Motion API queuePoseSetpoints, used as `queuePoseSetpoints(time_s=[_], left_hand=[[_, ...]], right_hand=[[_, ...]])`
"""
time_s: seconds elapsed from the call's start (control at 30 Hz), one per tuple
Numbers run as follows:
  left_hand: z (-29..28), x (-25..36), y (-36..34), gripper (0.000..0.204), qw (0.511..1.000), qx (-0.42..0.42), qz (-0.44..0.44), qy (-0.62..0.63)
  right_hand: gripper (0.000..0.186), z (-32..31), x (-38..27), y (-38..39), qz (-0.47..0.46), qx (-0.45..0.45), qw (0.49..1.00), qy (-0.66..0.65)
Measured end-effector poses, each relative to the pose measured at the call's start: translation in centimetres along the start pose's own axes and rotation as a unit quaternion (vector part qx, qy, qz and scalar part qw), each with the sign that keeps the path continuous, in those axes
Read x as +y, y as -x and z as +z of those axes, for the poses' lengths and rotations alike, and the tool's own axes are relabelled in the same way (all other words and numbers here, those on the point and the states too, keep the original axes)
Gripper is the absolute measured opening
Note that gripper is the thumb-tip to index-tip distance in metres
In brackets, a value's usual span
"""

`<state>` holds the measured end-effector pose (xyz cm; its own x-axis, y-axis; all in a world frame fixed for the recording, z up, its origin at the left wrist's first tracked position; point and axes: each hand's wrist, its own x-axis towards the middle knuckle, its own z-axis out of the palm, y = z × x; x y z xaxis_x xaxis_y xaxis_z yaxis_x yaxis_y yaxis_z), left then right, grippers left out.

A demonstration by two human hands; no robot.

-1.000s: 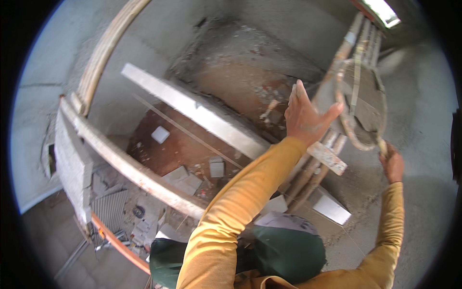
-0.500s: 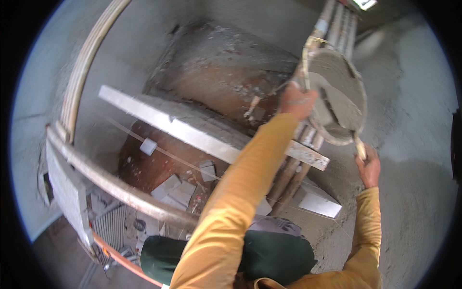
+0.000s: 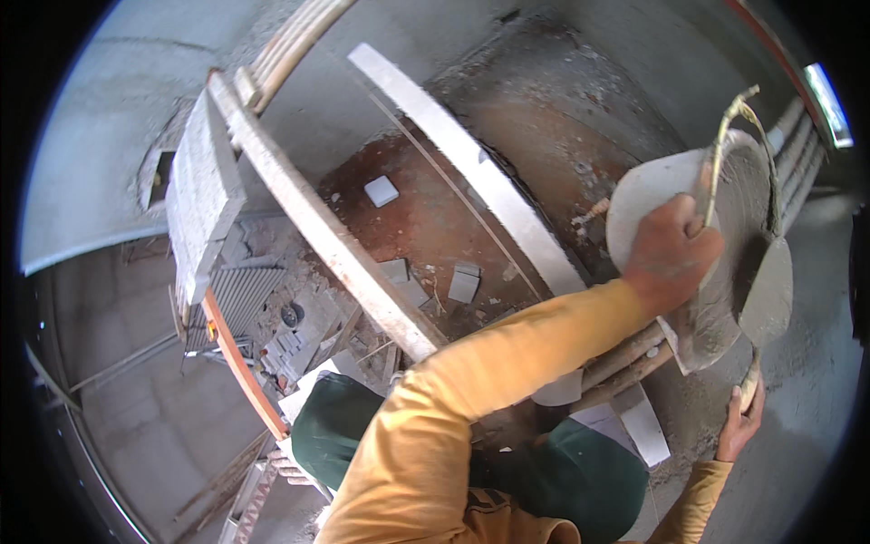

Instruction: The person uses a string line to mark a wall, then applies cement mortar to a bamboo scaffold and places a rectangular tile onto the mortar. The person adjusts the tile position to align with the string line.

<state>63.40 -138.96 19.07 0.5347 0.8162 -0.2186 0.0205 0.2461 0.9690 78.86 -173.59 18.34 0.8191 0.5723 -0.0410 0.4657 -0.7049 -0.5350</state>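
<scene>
Pan (image 3: 652, 195) being held up at the right, well above the floor (image 3: 426, 227), tipped on edge with its hollow facing right. Left hand (image 3: 671, 254) closing its grip tight over the near rim, where a bent wire (image 3: 725, 136) is crossing it. Right hand (image 3: 739, 422) curling its grip around the lower end of that wire, under the pan.

Judging from the tilt, bearing the weight on the rim hand and merely steering with the lower one, while easing the pan round slowly so that the mortar (image 3: 743, 227) is not sliding out at once.

Looking round and shallow, the pan: pale, dusty and crusted outside, with wet grey mortar clinging inside, smooth where thick and gritty at the edge. Looking thin, rusty and kinked, the wire. Standing just behind the pan, round wooden poles (image 3: 625, 358), rough and cement-streaked. Running across below, a long pale plank (image 3: 471, 172), flat and straight-edged. Lying on the reddish floor, small grey blocks (image 3: 381, 190), square and matt.
</scene>
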Motion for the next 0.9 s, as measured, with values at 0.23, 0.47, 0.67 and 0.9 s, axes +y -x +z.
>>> queuePoseSetpoints(time_s=[0.23, 0.47, 0.67, 0.9], left_hand=[[-18.5, 10.1, 9.3, 0.017, 0.995, 0.091, 0.034, 0.004], [-31.9, 11.2, 17.1, 0.011, 0.939, 0.336, 0.076, 0.012], [-39.7, 7.2, 20.7, 0.005, 0.893, 0.442, 0.068, 0.042], [-41.0, 6.5, 22.4, 0.004, 0.908, 0.406, 0.097, 0.039]], right_hand=[[0.032, 4.4, -12.2, -1.3, -0.125, -0.102, 0.976, -0.143], [0.034, 13.1, -27.9, -2.6, -0.319, -0.298, 0.895, -0.095], [0.041, 22.1, -39.0, 0.4, -0.458, -0.377, 0.805, -0.002], [0.039, 27.6, -46.3, 3.8, -0.581, -0.264, 0.761, 0.116]])
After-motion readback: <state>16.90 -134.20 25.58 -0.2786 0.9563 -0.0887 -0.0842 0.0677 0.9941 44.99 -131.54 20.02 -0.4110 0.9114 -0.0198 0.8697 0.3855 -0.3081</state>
